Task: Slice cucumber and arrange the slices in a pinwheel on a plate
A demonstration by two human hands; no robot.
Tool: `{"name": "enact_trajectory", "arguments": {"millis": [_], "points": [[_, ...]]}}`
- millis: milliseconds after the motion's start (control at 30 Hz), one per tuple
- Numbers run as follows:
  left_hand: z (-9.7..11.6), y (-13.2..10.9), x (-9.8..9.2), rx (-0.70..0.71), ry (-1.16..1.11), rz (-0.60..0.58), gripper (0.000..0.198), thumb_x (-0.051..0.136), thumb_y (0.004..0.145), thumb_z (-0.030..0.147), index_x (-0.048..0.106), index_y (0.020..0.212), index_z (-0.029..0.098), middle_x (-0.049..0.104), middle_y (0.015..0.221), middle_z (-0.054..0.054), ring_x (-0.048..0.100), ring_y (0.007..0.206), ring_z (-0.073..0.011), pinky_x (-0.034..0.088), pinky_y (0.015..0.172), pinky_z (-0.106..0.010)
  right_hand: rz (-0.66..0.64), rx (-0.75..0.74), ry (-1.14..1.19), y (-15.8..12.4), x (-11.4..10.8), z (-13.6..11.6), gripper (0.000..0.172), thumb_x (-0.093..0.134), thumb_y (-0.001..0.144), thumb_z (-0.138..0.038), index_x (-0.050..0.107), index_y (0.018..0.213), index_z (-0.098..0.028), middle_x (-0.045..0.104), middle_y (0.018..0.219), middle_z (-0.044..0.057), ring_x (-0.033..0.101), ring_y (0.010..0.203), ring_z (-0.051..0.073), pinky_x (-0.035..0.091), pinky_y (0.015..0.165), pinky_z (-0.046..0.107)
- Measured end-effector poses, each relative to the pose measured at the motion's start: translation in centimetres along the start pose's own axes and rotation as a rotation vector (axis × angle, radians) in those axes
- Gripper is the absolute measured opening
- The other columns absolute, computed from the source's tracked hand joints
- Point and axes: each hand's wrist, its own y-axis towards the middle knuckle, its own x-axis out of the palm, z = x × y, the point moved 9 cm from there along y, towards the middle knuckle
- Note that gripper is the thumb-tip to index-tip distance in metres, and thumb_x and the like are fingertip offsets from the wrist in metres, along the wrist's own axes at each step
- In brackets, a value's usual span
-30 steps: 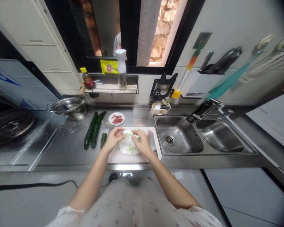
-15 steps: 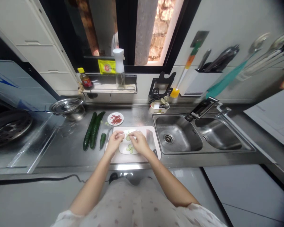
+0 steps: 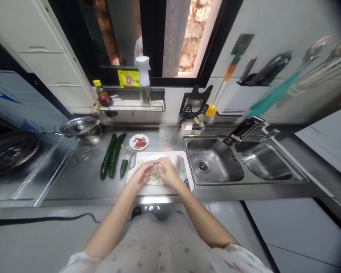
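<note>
Pinching narrowly above a white, round-cornered plate (image 3: 152, 183) with the bare right hand (image 3: 167, 172); curling loosely just beside it, on the 9 o'clock side, with the bare left hand (image 3: 142, 176). Cannot tell, slice or bare air, between those close fingertips! Over to the labels, towards 11 o'clock: seeing a flat, bright-yellow packet (image 3: 129, 79) with a round reddish emblem, characters too blurred to read, and a yellow-capped brown bottle (image 3: 103, 95) with a red label, equally illegible. Back down to a white, rectangular cutting board (image 3: 150, 190), long axis from 9 to 3 o'clock, right under the plate. Spotting a fan of thin, pale-green, dark-rimmed slices (image 3: 156, 176) towards the plate's 6 o'clock, partly covered by the right hand, exact pointing hard to follow. Catching another thin, pale-green slice (image 3: 140, 162) on the board at 10 o'clock! And at 3, finding a broad steel knife (image 3: 180, 166), blade towards 12, black handle towards 5, partly lost beneath the right wrist. Looking to 9 o'clock: two long, dark-green cucumbers (image 3: 116, 156), lengthwise from 1 to 7.
</note>
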Motion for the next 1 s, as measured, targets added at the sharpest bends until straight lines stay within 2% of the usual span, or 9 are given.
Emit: {"name": "enact_trajectory", "arguments": {"millis": [133,333,500,600,733,1000], "points": [[0.5,-0.1,-0.1,0.031,0.024,0.002,0.044,0.074,0.069,0.034,0.06,0.108,0.02,0.06,0.076,0.0,0.052,0.053,-0.0043,0.027,0.04,-0.012,-0.016,0.004,-0.033,0.0,0.1,0.1,0.021,0.047,0.09,-0.017,0.066,0.095,-0.022,0.062,0.093,0.006,0.052,0.094,0.021,0.039,0.088,0.035],[2.3,-0.3,-1.0,0.157,0.186,0.094,0.057,0.079,0.06,0.032,0.06,0.112,0.022,0.06,0.072,0.002,0.054,0.059,-0.007,0.032,0.048,-0.015,-0.032,0.0,-0.035,-0.1,0.2,0.1,0.02,0.047,0.092,-0.021,0.067,0.095,-0.023,0.062,0.095,0.006,0.051,0.095,0.021,0.039,0.088,0.036],[3.7,-0.7,-0.9,0.233,0.248,0.099,0.061,0.081,0.054,0.032,0.06,0.111,0.022,0.06,0.071,0.004,0.052,0.059,-0.0068,0.03,0.05,-0.016,-0.037,-0.017,-0.024,0.0,0.0,-0.1,0.018,0.049,0.092,-0.024,0.066,0.095,-0.023,0.062,0.095,0.006,0.051,0.096,0.021,0.039,0.09,0.035],[4.4,-1.0,-0.7,0.286,0.274,0.091,0.063,0.08,0.054,0.034,0.058,0.112,0.022,0.063,0.076,0.002,0.052,0.061,-0.0075,0.032,0.053,-0.017,-0.027,-0.023,-0.008,0.2,0.0,-0.2,0.017,0.05,0.092,-0.025,0.066,0.093,-0.022,0.063,0.094,0.005,0.052,0.094,0.02,0.039,0.088,0.034],[5.4,-1.2,-0.4,0.391,0.311,0.094,0.061,0.079,0.057,0.036,0.057,0.111,0.02,0.061,0.073,0.003,0.052,0.062,-0.0082,0.035,0.058,-0.019,-0.01,0.002,0.025,0.5,0.0,0.1,0.015,0.051,0.09,-0.024,0.066,0.088,-0.021,0.063,0.091,0.005,0.053,0.091,0.019,0.039,0.087,0.034],[6.7,-1.0,-0.1,0.589,0.418,0.097,0.048,0.073,0.064,0.033,0.056,0.106,0.018,0.057,0.075,0.002,0.054,0.07,-0.0106,0.041,0.068,-0.022,-0.005,0.143,0.15,1.0,1.1,2.1,0.013,0.054,0.084,-0.021,0.064,0.076,-0.019,0.066,0.08,0.002,0.058,0.081,0.016,0.044,0.08,0.029]]}}
